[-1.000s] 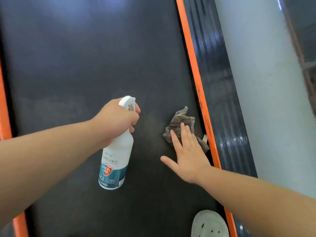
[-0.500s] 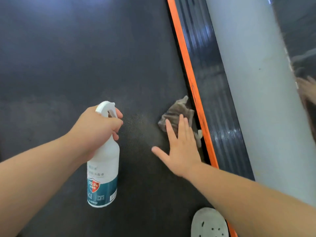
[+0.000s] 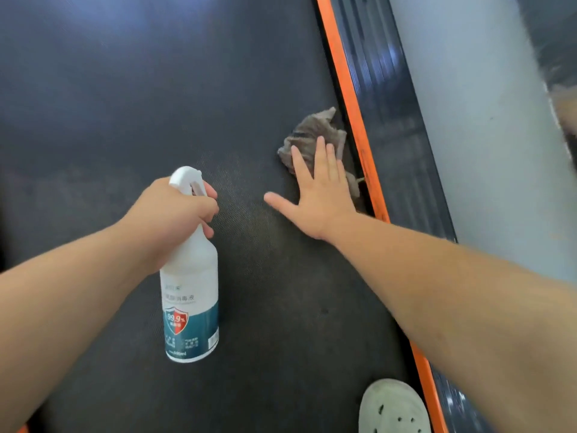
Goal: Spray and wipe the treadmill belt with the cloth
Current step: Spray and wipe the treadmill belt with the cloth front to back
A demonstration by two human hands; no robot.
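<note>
The dark treadmill belt (image 3: 131,114) fills most of the view. My left hand (image 3: 175,214) grips the neck and trigger of a white spray bottle (image 3: 190,295) with a teal label, held above the belt with its nozzle pointing away. A crumpled grey cloth (image 3: 315,132) lies on the belt by the right edge. My right hand (image 3: 321,192) lies flat on the cloth's near part, fingers spread, thumb out to the left. A faint damp patch shows on the belt between the two hands.
An orange strip (image 3: 349,110) and a ribbed black side rail (image 3: 393,126) border the belt on the right, with pale grey floor (image 3: 487,145) beyond. A pale perforated shoe (image 3: 393,407) stands on the belt at the bottom right.
The view has shifted left, so the left orange edge has left the frame. My right hand has slid the cloth slightly away along the right edge. The bottle stays gripped.
</note>
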